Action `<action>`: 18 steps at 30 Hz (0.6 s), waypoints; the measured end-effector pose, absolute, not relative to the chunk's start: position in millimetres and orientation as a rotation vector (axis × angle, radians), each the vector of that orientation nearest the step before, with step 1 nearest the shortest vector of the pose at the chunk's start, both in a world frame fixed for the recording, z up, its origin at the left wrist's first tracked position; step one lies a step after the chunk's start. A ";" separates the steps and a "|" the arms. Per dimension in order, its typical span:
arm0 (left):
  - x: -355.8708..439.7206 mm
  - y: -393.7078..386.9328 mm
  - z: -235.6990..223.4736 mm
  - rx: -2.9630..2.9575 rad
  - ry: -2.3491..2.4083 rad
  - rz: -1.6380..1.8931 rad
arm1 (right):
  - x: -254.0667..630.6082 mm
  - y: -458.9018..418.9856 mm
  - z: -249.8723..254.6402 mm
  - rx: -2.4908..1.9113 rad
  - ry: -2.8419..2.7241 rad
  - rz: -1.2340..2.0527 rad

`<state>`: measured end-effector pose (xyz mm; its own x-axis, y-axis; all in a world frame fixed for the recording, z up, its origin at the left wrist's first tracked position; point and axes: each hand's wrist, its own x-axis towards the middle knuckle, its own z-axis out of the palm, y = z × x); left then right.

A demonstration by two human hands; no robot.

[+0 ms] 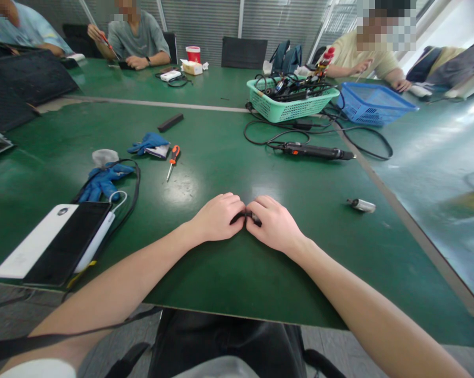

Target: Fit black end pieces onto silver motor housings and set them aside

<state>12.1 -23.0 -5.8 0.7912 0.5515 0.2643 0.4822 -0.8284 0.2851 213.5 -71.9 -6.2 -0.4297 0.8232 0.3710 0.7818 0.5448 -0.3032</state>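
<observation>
My left hand and my right hand meet at the middle of the green workbench, fingers curled. Between their fingertips they pinch a small black part, mostly hidden, so its kind cannot be made out. Above my hands lies an orange-handled screwdriver. A black electric screwdriver with its cord rests further right. Nearer my right hand sits a small silver cylinder.
A white-and-black tablet, a white power bank and blue gloves lie to the left. A green basket of cables and a blue basket stand ahead. Several co-workers sit across the bench.
</observation>
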 end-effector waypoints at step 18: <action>12.5 -23.7 -4.7 2.772 0.841 0.511 | 211.5 -72.6 -7.9 -1.321 -2.298 0.091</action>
